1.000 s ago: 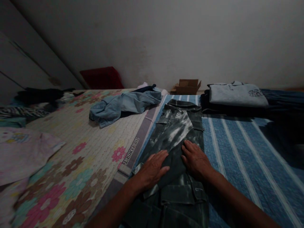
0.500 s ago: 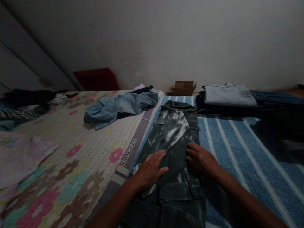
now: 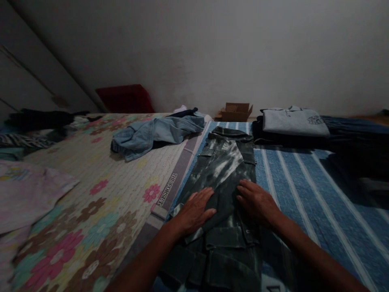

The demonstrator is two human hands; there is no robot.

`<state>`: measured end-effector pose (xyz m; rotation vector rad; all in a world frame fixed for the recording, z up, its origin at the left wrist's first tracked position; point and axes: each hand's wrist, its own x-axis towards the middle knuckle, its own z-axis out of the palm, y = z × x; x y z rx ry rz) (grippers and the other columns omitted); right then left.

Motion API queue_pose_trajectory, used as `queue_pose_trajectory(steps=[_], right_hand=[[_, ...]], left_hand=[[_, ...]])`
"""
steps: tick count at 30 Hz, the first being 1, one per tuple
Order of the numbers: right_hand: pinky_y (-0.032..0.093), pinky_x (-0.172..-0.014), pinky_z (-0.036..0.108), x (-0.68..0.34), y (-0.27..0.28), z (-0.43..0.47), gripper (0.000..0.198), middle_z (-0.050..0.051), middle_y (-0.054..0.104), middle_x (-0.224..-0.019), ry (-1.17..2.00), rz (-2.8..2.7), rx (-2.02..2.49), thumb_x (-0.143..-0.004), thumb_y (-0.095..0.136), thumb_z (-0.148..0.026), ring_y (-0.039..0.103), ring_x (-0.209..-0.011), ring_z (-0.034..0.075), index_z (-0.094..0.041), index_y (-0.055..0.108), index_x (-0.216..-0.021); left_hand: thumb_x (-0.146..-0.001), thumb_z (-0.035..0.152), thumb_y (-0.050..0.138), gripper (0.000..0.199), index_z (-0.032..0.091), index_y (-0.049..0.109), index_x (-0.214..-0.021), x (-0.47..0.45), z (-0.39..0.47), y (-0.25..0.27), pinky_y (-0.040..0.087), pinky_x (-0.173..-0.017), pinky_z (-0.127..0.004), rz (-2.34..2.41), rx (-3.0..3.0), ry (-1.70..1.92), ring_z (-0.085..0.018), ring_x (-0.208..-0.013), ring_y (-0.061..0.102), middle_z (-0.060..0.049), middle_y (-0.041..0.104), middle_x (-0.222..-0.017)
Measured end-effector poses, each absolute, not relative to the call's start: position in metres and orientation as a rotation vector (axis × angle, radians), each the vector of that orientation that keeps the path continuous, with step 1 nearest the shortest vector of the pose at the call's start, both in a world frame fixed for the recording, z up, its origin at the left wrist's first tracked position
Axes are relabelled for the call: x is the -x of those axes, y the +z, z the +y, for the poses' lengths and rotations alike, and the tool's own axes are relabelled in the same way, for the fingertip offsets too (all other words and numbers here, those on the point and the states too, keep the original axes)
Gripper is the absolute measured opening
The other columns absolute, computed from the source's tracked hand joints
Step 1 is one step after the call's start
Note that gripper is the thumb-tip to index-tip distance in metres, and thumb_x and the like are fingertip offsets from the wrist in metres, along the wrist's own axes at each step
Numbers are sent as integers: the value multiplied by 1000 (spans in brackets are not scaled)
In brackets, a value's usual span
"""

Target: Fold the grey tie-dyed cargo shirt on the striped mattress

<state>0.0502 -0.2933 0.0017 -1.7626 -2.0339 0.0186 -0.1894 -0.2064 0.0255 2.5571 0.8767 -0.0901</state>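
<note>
Dark grey-green trousers (image 3: 223,178) with pale faded patches lie lengthwise on the bed, waistband at the far end and one part folded diagonally over the rest. My left hand (image 3: 196,211) rests flat on their left side, thumb apart from the fingers. On the right side, my right hand (image 3: 258,202) lies palm down with its fingers stretched over the cloth edge. Pocket flaps show on the near part of the trousers, below my hands. Neither hand grips the fabric.
Light blue jeans (image 3: 158,134) lie crumpled on the floral bedding (image 3: 100,211). A pink garment (image 3: 33,194) is at left. Folded clothes with a grey top (image 3: 294,121) stand at far right on the blue striped sheet (image 3: 304,182). A cardboard box (image 3: 235,112) sits behind.
The view has shifted slightly. Both hands stay on the trousers in nearly the same places, and the trousers keep their shape.
</note>
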Motion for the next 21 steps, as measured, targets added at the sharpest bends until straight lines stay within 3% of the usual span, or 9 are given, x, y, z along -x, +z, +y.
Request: queue_pose_trajectory(steps=[8, 13, 21], right_hand=[[28, -111, 47, -21, -19, -267, 55, 18, 37, -147, 88, -2134, 1836, -91, 46, -39, 31, -137, 29, -8, 46, -136], [23, -113, 46, -23, -31, -271, 58, 16, 32, -150, 63, -2154, 1860, -93, 40, -43, 25, -140, 26, -10, 41, -140], [24, -112, 45, -25, -43, -270, 59, 18, 31, -150, -19, -2155, 1873, -93, 39, -45, 24, -140, 28, -10, 41, -140]], left_hand=[[-92, 36, 47, 52, 16, 37, -139, 187, -210, 22, 23, -114, -49, 900, -2554, -9, -24, -139, 29, -14, 35, -149], [-91, 32, 49, 51, 16, 39, -138, 186, -213, 22, 24, -114, -49, 914, -2532, 47, -24, -138, 31, -14, 37, -148], [-89, 29, 53, 45, 15, 47, -131, 193, -215, 17, 30, -111, -41, 894, -2522, 214, -21, -132, 41, -13, 49, -140]])
